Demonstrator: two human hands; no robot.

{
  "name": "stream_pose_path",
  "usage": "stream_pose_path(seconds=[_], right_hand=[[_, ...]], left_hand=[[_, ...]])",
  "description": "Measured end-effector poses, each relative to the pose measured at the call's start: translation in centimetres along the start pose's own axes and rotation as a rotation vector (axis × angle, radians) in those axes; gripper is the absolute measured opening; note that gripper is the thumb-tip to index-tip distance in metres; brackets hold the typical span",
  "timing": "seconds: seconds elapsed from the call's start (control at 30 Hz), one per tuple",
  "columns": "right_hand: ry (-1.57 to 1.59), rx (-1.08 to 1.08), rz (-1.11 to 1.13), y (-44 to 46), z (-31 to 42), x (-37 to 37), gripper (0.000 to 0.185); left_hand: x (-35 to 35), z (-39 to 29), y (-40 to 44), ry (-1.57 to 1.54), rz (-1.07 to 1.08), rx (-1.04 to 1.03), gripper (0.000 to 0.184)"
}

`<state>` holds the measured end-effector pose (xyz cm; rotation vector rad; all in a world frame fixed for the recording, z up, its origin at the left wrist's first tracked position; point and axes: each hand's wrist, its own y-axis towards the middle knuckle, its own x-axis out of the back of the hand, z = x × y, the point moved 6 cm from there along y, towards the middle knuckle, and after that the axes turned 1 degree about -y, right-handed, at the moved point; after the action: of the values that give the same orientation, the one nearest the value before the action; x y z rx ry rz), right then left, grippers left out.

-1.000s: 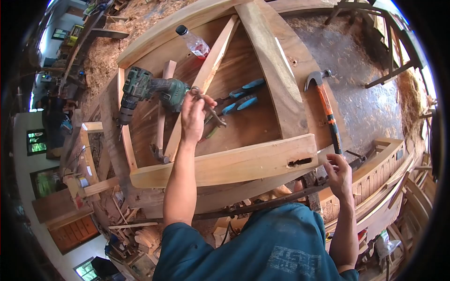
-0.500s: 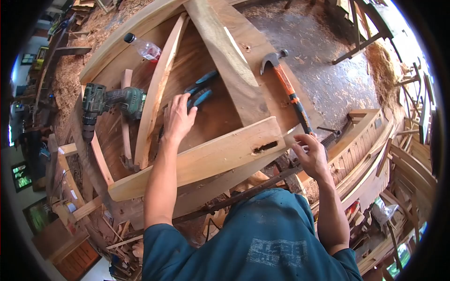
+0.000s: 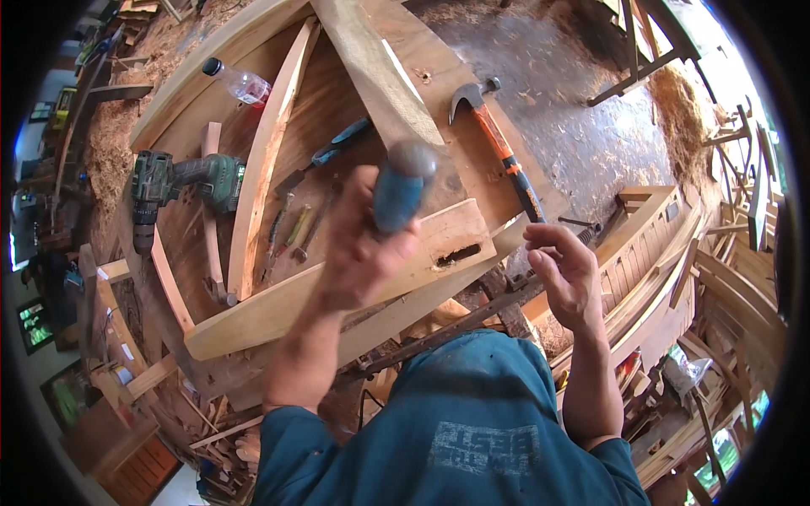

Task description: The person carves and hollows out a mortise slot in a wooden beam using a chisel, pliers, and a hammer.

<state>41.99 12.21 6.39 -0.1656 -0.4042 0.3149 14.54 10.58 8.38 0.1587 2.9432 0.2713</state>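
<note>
My left hand (image 3: 359, 244), blurred by motion, is closed around the blue handle of a chisel (image 3: 401, 198) with a rounded grey end cap. Its blade is out of sight. A second blue-handled chisel (image 3: 337, 143) lies on the plywood board (image 3: 430, 55), beyond my hand. My right hand (image 3: 569, 274) hovers near the handle end of a claw hammer (image 3: 498, 139), its fingers loosely bent and apart, with nothing visible in them. Below my left hand runs a wooden rail (image 3: 278, 312) with a dark slot near its right end.
A green cordless drill (image 3: 148, 202) and a wooden-handled hammer (image 3: 213, 244) lie at the left. A plastic bottle (image 3: 245, 87) rests further back. Several slim tools (image 3: 297, 228) lie between the frame's battens. Long curved wooden strips (image 3: 641, 312) are stacked at the right.
My left hand has picked up one of the two blue-handled chisels and brought it right and toward me. My right hand stays near the hammer, its fingers slightly more raised.
</note>
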Motion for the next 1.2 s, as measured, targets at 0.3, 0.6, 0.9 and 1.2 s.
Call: stream_pose_path(seconds=[0.3, 0.6, 0.9, 1.2], right_hand=[[-0.109, 0.015, 0.035, 2.4, -0.7, 1.4, 0.032], [0.115, 0.235, 0.163, 2.1, 4.7, 1.9, 0.049], [0.072, 0.677, 0.268, -2.4, 4.9, 1.2, 0.024], [0.262, 0.633, 0.350, 0.9, 5.7, -0.3, 0.015]], left_hand=[[-4.3, 1.6, -1.7, -0.297, -0.079, 0.023, 0.025], [-7.1, 0.8, -1.5, 0.238, 0.028, 0.069, 0.019], [-15.2, 3.4, -2.9, 0.651, -0.095, -0.259, 0.025], [-13.8, 4.0, -1.6, 0.604, -0.384, -0.161, 0.023]])
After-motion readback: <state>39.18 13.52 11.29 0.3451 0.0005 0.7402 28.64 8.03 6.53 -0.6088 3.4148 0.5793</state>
